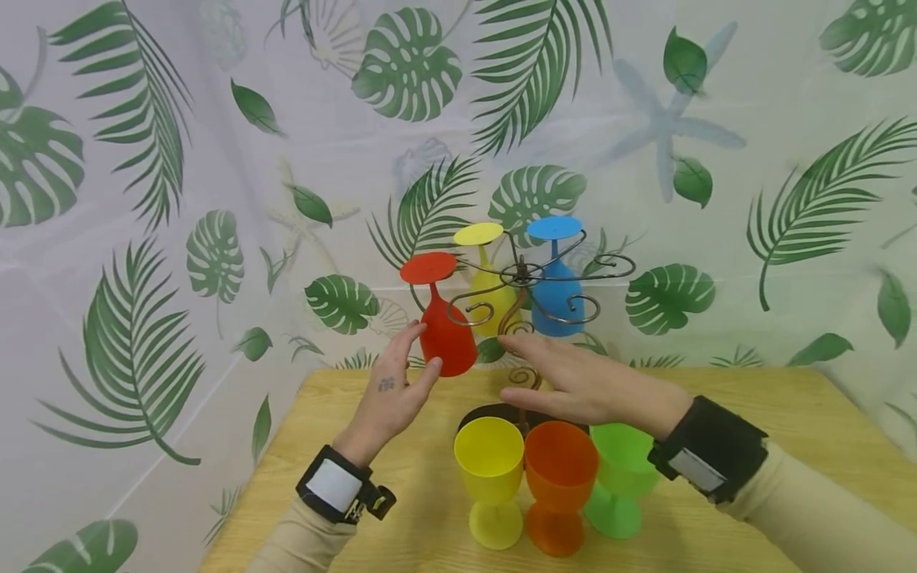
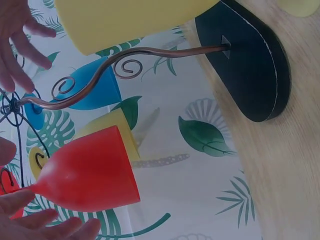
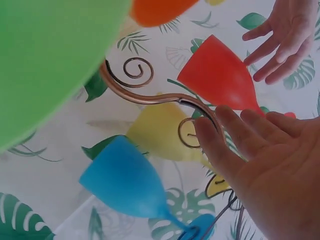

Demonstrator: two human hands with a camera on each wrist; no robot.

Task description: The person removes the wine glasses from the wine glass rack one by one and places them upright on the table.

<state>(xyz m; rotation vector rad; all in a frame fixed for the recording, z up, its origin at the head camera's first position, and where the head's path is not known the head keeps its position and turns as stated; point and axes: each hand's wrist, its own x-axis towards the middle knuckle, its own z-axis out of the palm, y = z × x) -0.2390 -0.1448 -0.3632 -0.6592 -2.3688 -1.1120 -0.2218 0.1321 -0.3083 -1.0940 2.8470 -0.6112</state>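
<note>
Hands: as the red goblet point(image 1: 446, 338) hangs inverted on the rack point(image 1: 526, 274), your left hand point(image 1: 390, 390) spreads open just beside it, holding nothing.
Right hand point(image 1: 580, 382): flat, empty, by the rack's stem.

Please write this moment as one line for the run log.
left hand open beside hung red cup | right hand open at rack stem | three cups on table

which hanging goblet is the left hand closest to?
The red goblet: it hangs at the rack's left end, beside the open left hand. The yellow and blue ones hang farther back.
</note>
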